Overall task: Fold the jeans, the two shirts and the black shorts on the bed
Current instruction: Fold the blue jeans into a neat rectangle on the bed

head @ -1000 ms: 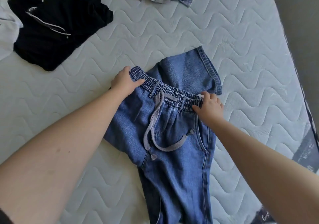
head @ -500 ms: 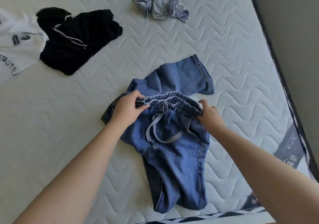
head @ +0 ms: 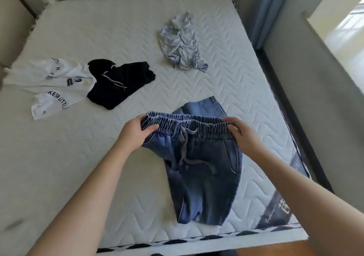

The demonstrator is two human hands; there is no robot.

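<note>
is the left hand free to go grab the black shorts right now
Probably not yet: the left hand grips the jeans waistband, as does the right hand. The bare mattress toward the black shorts looks unobstructed.

The jeans (head: pixel 201 169) lay on the near right part of the bed (head: pixel 98 157), with the left hand (head: pixel 136 135) and right hand (head: pixel 242 135) at the two ends of their waistband. Far left of them lay the shorts (head: pixel 118 84), overlapping the right edge of a printed shirt (head: pixel 53 86) further left. The other shirt (head: pixel 182 43) lay crumpled beyond the jeans, well apart.

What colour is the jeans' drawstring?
Grey, on the blue jeans; the drawstring shows in the head view.
</note>
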